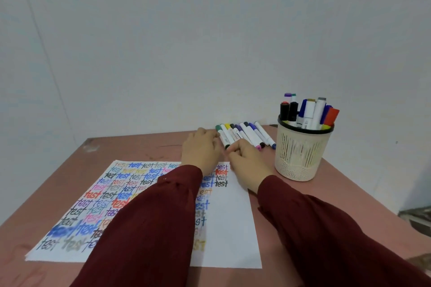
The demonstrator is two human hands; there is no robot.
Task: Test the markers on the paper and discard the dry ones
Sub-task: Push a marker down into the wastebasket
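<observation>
Markers (250,135) lie in a row beyond the paper (233,216), long axes pointing away. Left hand (200,145) meets the green marker (224,138) at its cap and right hand (247,158) at its near end (grip unclear for both).

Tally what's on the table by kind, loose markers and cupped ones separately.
Loose markers: about 8; they overlap and are partly hidden
Markers in the cup: about 10, tightly bunched
Mesh cup: 1
Test paper: 1
Total: about 20
</observation>
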